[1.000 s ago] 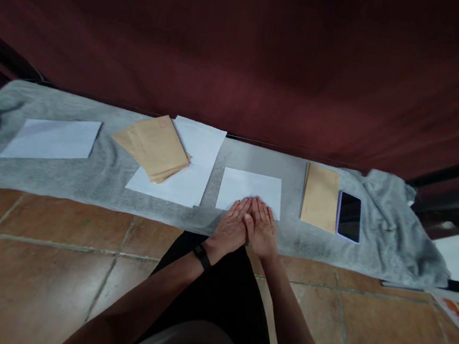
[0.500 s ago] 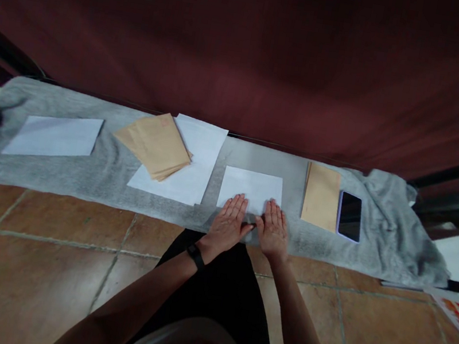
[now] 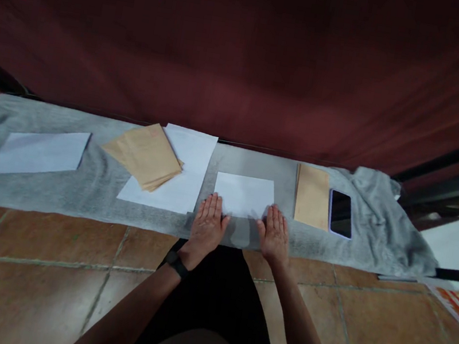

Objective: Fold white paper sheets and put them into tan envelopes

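Note:
A white sheet of paper [image 3: 243,196], perhaps folded, lies flat on the grey cloth [image 3: 241,235] in front of me. My left hand [image 3: 208,222] rests palm down at its near left corner, fingers stretched out and thumb apart. At the near right corner my right hand [image 3: 274,234] lies flat in the same way, its fingertips by the paper's edge. Neither hand grips anything. To the right of my right hand is a small stack of brown envelopes [image 3: 313,197].
Left of centre, several brown envelopes [image 3: 149,153] lie fanned over larger white sheets [image 3: 196,161]. Further left is a stack of white paper [image 3: 41,151]. A phone [image 3: 340,214] lies right of the right-hand envelopes. A dark red curtain [image 3: 244,81] hangs behind the cloth-covered surface.
My hands have moved apart, from on the near part of the paper out to its near corners, uncovering its middle. The camera view has shifted slightly.

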Motion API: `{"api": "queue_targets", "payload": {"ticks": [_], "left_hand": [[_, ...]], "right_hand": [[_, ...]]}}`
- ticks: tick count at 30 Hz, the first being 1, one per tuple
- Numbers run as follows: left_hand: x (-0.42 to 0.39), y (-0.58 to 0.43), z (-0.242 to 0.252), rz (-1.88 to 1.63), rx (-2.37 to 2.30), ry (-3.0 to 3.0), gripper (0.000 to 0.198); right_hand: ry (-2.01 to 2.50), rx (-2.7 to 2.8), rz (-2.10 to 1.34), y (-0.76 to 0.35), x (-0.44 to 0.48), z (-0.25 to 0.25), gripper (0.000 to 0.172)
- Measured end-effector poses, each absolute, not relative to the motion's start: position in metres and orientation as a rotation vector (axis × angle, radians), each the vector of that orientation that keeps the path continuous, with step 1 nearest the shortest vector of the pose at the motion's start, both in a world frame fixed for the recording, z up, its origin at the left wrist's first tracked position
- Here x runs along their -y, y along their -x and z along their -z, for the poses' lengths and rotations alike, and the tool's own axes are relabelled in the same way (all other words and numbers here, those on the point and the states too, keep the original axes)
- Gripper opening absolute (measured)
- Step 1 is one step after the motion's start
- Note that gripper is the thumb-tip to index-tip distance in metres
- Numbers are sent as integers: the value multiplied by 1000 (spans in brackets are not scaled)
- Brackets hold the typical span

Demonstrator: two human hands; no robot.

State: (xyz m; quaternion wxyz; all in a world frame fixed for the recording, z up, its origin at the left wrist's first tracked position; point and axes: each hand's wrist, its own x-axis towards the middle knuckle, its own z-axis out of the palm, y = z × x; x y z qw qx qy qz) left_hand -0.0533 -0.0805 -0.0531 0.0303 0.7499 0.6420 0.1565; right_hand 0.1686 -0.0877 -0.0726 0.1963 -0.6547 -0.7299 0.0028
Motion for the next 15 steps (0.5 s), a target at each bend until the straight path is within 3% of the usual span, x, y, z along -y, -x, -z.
{"api": "queue_targets", "payload": {"ticks": [8,15], "left_hand": [[51,14,48,-480,-1744,-2444,59],[30,11,59,-421,-1724,-2437,60]], "right_hand": [[1654,2191,-264,-137,51,50,59],[1652,2243,-226,-126,33,57,56]]}}
